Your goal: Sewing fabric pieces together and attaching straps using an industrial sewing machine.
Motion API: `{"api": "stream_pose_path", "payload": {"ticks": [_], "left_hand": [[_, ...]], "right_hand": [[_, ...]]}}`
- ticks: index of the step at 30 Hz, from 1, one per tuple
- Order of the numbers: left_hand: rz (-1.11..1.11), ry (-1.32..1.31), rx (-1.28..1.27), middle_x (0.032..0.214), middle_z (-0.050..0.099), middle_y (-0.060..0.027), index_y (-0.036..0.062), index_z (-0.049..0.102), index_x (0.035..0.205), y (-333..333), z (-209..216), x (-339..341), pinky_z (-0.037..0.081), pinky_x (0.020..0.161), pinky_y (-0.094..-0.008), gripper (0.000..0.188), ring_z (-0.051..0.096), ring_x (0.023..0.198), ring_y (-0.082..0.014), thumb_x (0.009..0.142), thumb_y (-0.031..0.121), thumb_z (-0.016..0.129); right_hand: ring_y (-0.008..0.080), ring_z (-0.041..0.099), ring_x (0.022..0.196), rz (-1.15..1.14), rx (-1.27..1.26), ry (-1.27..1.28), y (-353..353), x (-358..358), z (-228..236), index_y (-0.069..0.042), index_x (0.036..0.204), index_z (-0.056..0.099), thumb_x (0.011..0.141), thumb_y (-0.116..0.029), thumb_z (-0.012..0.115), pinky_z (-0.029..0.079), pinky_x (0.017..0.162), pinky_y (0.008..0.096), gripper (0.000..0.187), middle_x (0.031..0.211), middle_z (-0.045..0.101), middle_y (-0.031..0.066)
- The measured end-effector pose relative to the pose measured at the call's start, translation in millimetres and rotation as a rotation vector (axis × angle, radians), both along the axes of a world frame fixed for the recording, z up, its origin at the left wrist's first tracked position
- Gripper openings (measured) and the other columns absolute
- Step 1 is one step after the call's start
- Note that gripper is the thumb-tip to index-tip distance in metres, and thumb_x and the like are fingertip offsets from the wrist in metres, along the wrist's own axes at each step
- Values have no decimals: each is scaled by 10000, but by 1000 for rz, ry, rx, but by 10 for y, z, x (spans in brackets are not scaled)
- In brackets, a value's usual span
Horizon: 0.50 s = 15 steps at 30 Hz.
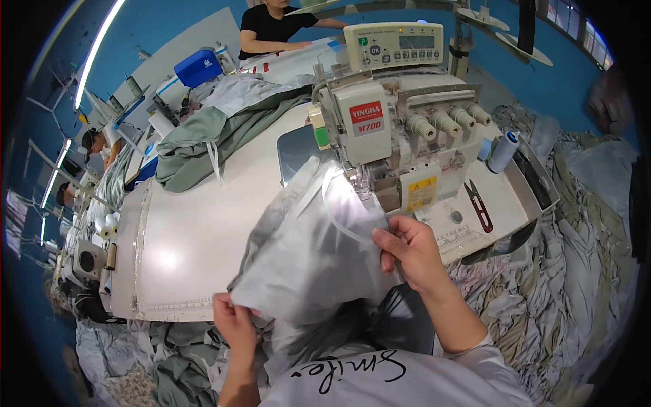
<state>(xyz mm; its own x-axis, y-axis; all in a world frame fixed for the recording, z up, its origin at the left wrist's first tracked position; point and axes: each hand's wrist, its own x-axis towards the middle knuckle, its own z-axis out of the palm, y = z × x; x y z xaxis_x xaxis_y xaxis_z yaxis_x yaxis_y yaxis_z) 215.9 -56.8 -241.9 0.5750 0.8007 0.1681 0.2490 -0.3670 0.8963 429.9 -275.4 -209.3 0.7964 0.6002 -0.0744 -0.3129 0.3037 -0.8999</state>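
A light grey piece of fabric [319, 264] stretches from the lit needle area of a white overlock sewing machine [400, 136] down over the table's front edge. My left hand [235, 322] pinches the fabric's lower left corner, close to the ruler strip. On the other side, my right hand [410, 251] grips the fabric's right edge just below the presser foot [363, 190], thumb on top. A pale curved band lies across the cloth near the foot. The fabric's far end, under the machine head, is hidden.
Green-grey fabric [196, 149] is heaped at the table's back left. Red-handled thread snips [479, 207] and a blue thread cone [504, 152] sit right of the machine. Piles of cloth [563, 271] surround the table. A person in black [274, 30] works beyond it.
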Motion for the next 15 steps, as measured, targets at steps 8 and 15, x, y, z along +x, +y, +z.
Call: {"api": "stream_pose_path", "payload": {"ticks": [8,15], "left_hand": [[-57,-365,80,687,378,44,56,400,831,579,384,680,271,503,-163,83,320,565,-26,857,-2,453],[-102,-474,127,697,441,36,45,442,869,872,669,1174,315,537,-164,45,381,592,-26,872,5,462]], "right_hand": [[66,498,428,8,-28,-17,-12,-2,24,-23,771,542,831,-148,635,390,394,192,167,578,530,7],[73,508,425,16,-37,-28,-11,4,34,-22,789,527,823,-140,645,405,396,194,170,574,523,5]]}}
